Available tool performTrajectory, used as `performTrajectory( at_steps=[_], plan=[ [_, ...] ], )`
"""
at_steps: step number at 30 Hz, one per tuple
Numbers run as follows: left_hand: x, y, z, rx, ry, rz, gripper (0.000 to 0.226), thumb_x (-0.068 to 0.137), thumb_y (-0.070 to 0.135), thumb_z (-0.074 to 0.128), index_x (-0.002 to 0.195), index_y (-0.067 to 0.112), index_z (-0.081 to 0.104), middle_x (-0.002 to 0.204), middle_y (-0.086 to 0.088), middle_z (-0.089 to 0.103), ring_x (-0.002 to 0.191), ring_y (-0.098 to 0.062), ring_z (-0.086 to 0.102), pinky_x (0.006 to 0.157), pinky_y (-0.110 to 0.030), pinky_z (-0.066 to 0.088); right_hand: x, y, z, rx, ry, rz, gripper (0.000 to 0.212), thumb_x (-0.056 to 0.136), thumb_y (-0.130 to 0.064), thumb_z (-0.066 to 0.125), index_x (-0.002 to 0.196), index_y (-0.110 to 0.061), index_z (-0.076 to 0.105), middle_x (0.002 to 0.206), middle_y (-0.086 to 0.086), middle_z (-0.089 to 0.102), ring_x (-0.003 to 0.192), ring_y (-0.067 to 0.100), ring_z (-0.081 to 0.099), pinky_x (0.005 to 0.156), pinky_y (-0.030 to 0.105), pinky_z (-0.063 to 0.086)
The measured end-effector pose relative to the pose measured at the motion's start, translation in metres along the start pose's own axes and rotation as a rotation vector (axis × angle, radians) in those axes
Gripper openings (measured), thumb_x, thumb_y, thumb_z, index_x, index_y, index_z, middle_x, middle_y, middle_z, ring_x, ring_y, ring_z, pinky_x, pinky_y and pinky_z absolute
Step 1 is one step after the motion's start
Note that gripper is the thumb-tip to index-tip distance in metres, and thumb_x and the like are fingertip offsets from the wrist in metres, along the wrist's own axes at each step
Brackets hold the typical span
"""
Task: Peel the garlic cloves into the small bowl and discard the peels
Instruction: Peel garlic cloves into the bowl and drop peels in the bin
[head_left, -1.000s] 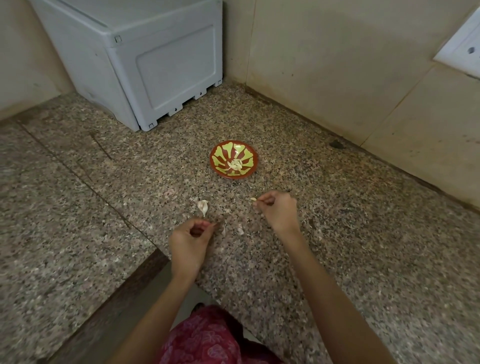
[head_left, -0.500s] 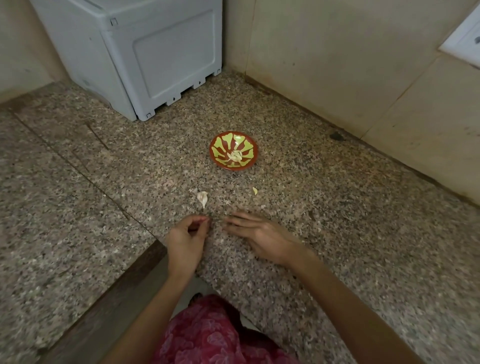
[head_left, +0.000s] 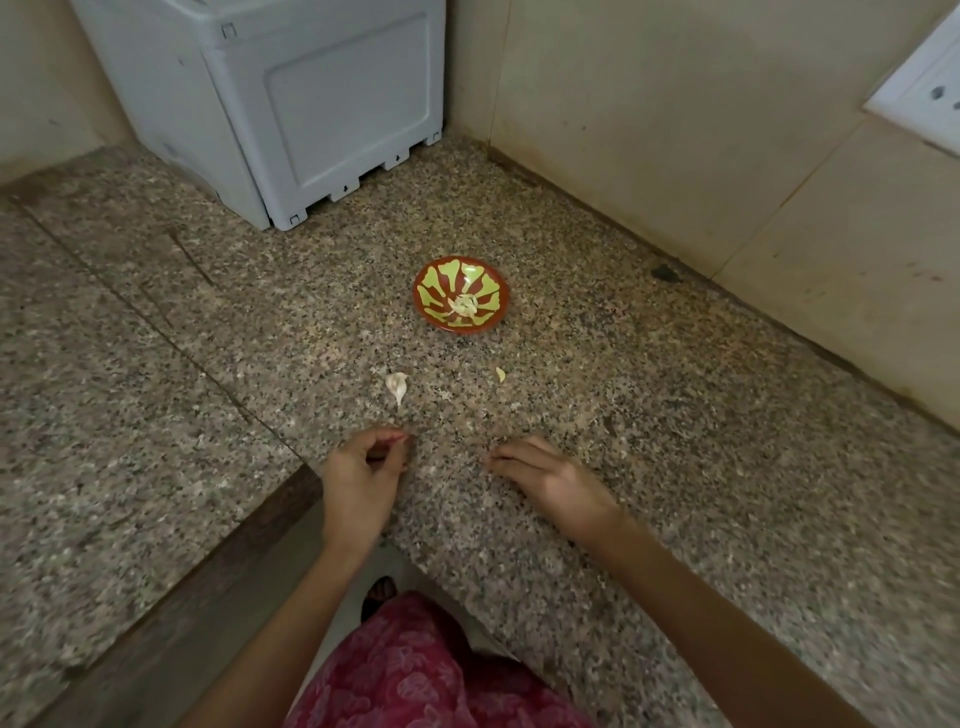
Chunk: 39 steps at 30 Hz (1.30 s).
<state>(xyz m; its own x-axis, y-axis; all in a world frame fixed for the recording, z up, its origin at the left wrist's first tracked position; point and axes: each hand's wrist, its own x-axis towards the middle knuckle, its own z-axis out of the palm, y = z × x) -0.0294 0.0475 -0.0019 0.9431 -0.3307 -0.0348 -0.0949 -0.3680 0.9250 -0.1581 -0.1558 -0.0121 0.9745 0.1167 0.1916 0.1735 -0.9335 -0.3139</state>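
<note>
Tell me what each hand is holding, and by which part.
Right hand lies flat on the counter, holding nothing. Left hand pinches its fingertips together; anything between them is too small to tell.

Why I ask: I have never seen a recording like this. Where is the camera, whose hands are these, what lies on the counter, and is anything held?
There is no machine here. A person works bare-handed, and the single picture comes from a camera worn on their head, looking forward and down. The left hand has its fingers curled, thumb near fingertip; whether it pinches anything is too small to tell. The right hand rests with straight fingers on the speckled counter and holds nothing. Just beyond the hands lie a pale garlic piece and a smaller scrap. Farther back, a red-and-green bowl holds pale cloves. A white box stands in the corner.
</note>
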Motion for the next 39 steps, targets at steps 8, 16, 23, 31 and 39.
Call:
performTrajectory(
  at_steps=[8, 16, 23, 31, 39],
  plan=[
    [-0.025, -0.002, 0.007, -0.098, 0.069, -0.132, 0.010, 0.090, 0.009, 0.066, 0.096, 0.013, 0.073, 0.095, 0.004, 0.073, 0.083, -0.014, 0.070, 0.080, -0.033, 0.058, 0.013, -0.012, -0.025, 0.477, 0.225, 0.651, 0.028, 0.092, -0.008, 0.065, 0.101, -0.033, 0.071, 0.097, -0.009, 0.073, 0.060, 0.011, 0.064, 0.052, 0.022, 0.054],
    [-0.068, 0.008, -0.004, -0.346, 0.291, -0.294, 0.012, 0.091, 0.007, 0.063, 0.090, 0.015, 0.073, 0.084, 0.000, 0.074, 0.075, -0.007, 0.069, 0.067, -0.012, 0.052, 0.035, -0.043, -0.035, 1.594, 0.299, 1.090, 0.021, 0.082, 0.010, 0.066, 0.098, -0.002, 0.074, 0.100, 0.008, 0.076, 0.094, 0.017, 0.073, 0.078, 0.022, 0.059],
    [-0.141, -0.009, -0.080, -0.545, 0.677, -0.343, 0.012, 0.091, -0.003, 0.059, 0.092, -0.002, 0.071, 0.081, -0.010, 0.074, 0.069, -0.008, 0.069, 0.063, -0.012, 0.051, 0.077, -0.150, 0.012, 1.826, -0.045, 1.009, 0.020, 0.085, 0.016, 0.057, 0.091, 0.002, 0.070, 0.086, 0.011, 0.075, 0.071, 0.011, 0.073, 0.063, 0.015, 0.057],
    [-0.312, -0.079, -0.198, -0.560, 1.157, -0.433, 0.014, 0.091, -0.001, 0.059, 0.089, 0.003, 0.072, 0.080, -0.009, 0.074, 0.070, -0.009, 0.068, 0.065, -0.013, 0.052, 0.050, -0.363, 0.090, 1.737, -0.649, 0.849, 0.019, 0.086, 0.017, 0.057, 0.095, 0.005, 0.070, 0.082, 0.014, 0.075, 0.071, 0.014, 0.073, 0.070, 0.017, 0.059],
    [-0.496, -0.211, -0.263, -0.630, 1.480, -0.684, 0.022, 0.097, 0.003, 0.053, 0.084, 0.005, 0.071, 0.072, -0.001, 0.072, 0.064, -0.011, 0.067, 0.065, -0.016, 0.053, -0.043, -0.558, 0.237, 1.429, -1.001, 0.701, 0.017, 0.084, 0.017, 0.060, 0.091, 0.006, 0.070, 0.079, 0.011, 0.074, 0.069, 0.012, 0.072, 0.065, 0.015, 0.056]
  ],
)
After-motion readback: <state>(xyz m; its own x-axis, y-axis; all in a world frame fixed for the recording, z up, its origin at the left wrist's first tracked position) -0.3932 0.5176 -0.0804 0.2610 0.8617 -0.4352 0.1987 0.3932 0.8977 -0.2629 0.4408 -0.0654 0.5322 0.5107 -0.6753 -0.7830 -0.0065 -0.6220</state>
